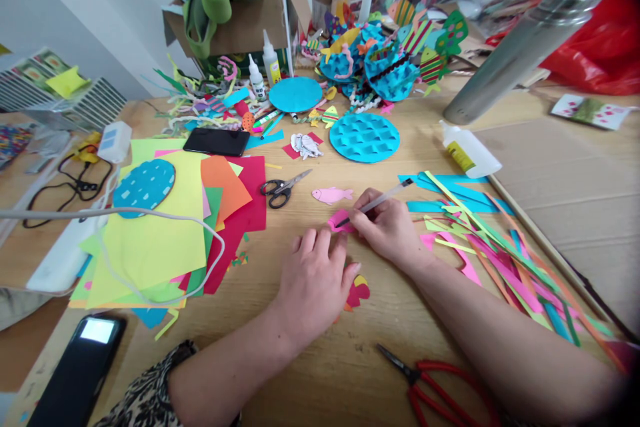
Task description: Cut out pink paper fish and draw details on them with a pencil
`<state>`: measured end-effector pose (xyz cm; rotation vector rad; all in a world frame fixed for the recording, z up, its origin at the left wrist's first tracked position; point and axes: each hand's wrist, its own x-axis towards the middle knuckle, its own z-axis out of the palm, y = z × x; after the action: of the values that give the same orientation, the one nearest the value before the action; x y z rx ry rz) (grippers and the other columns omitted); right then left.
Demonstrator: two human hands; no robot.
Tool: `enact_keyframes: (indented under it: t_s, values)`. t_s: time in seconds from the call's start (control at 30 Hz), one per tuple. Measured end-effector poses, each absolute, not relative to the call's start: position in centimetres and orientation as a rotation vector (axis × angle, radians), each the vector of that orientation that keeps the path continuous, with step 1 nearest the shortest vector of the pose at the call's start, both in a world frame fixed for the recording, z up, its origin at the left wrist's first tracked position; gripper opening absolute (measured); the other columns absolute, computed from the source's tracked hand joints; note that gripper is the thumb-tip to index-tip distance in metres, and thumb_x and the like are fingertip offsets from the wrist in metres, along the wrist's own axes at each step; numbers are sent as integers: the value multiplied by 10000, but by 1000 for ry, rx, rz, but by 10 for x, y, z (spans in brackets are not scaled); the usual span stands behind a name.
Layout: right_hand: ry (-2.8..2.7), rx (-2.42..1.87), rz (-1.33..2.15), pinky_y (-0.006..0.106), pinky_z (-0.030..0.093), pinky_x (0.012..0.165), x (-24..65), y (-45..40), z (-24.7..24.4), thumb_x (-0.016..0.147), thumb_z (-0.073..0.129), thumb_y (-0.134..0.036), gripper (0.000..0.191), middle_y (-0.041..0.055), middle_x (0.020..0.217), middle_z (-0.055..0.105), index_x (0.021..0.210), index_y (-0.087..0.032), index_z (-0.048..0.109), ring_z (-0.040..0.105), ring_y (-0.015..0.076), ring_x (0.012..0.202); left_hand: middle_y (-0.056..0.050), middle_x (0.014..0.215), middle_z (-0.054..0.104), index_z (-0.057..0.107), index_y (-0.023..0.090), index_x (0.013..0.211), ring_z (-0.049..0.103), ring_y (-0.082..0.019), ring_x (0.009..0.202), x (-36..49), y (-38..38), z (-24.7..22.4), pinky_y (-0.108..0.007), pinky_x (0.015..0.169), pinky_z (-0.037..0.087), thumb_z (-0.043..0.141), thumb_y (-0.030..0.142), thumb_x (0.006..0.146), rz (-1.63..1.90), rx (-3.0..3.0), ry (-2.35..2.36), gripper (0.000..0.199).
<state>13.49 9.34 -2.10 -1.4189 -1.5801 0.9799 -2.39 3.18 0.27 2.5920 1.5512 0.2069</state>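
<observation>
Small hot-pink paper piece [341,221] lies on the surface [300,387], just nearside of the paler pink fish cutout [333,195] with drawn-on lines. Right hand [387,228] pinched round a clear-barrelled pen [385,197], dark tip at the paper; left hand [315,280] palm-down, fingers loosely curled at the paper's edge, gripping nothing. Glue bottle [475,153] right of the cutout: yellow label [460,155], print unreadable.

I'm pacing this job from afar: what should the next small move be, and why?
Probably a short pen stroke on the small pink paper: the right hand holds the pen with its tip there, while the left hand's fingertips are beside the paper.
</observation>
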Motion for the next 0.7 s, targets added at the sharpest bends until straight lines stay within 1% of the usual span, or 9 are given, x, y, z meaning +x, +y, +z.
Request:
enact_keyframes:
  t_s: [0.17, 0.4, 0.7]
  values:
    - [-1584, -1413, 994, 236, 359, 437, 135, 94, -20, 750, 578, -216, 107, -30, 524, 540, 653, -203, 537, 495, 118, 443, -123, 1140, 599, 582, 144, 1264, 531, -287, 1005, -24, 31, 3, -454, 809, 479, 535, 383, 965, 214, 2597, 1551, 386]
    - [-1586, -1423, 975, 238, 338, 423, 135, 94, -19, 749, 580, -219, 107, -35, 520, 526, 655, -203, 533, 481, 116, 434, -124, 1168, 597, 586, 146, 1269, 533, -298, 1025, -23, 32, 3, -463, 820, 484, 530, 386, 966, 192, 2568, 1554, 391]
    - [-1570, -1416, 995, 235, 346, 427, 134, 93, -21, 749, 582, -220, 98, -34, 532, 533, 664, -201, 536, 486, 112, 437, -130, 1164, 598, 576, 147, 1280, 528, -294, 1015, -24, 32, 2, -459, 817, 479, 530, 387, 966, 213, 2584, 1544, 397]
